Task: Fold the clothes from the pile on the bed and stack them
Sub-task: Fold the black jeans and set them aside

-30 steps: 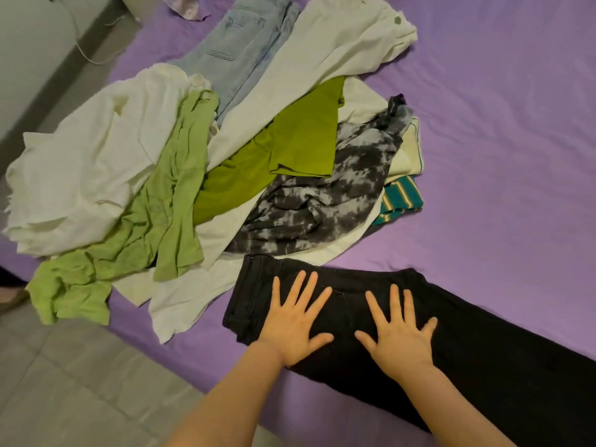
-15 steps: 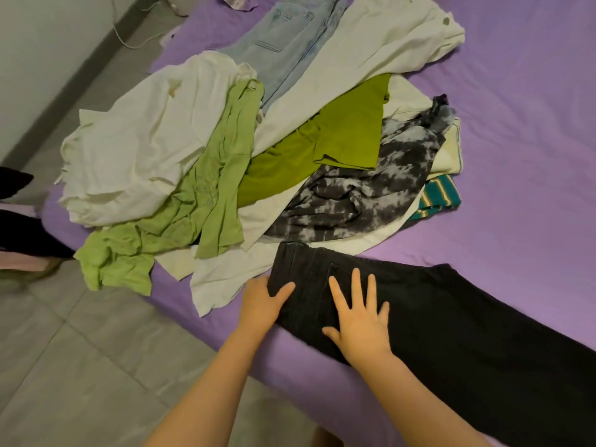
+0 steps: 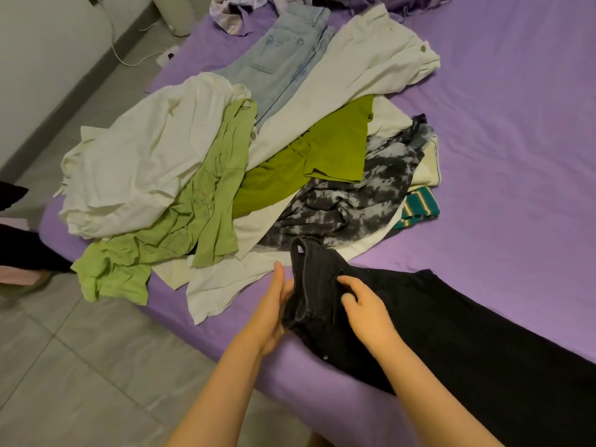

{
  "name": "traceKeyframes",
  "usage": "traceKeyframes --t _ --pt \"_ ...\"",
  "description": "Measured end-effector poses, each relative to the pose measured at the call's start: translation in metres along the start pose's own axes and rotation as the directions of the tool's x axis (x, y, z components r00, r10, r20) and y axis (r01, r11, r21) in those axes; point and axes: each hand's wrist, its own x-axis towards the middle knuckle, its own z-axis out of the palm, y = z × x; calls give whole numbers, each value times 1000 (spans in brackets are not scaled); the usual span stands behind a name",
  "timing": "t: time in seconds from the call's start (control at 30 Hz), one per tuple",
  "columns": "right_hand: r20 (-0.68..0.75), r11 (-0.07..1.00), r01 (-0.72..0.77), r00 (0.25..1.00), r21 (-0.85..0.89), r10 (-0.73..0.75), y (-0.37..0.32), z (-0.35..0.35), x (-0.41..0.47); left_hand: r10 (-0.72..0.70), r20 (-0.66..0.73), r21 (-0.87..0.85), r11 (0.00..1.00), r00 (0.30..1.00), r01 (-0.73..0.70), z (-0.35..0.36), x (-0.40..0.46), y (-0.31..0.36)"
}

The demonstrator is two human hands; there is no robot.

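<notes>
black jeans (image 3: 451, 324) | flat on bed near edge, waistband lifted | pile (image 3: 258, 162) | unfolded, just beyond

Grey tiled floor (image 3: 64, 366), pale wall (image 3: 38, 59) with dark skirting, white cable (image 3: 129, 61) trailing on floor

Clothes pile (image 3: 258, 162) left; bedsheet (image 3: 516, 156) right
</notes>
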Motion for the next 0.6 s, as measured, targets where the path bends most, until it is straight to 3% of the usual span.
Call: traceKeyframes --t 0.07,0.23,0.37,0.47,0.6 --pt "-60 964 -36 997 264 54 -16 -18 -12 39 85 47 998 996 -44 23 -6 7" --pt "-141 915 -25 986 402 89 -17 -83 -52 45 193 277 956 980 -98 97 -12 23" --pt "-115 906 -100 980 412 161 21 -132 -86 -23 282 438 892 959 -108 152 -9 4" --pt "-197 934 -134 958 332 207 65 -145 -98 -92 316 481 874 944 -75 189 -4 -29" --pt "-291 937 -184 917 297 272 126 -155 -105 -61 224 515 855 973 -65 220 5 -70"
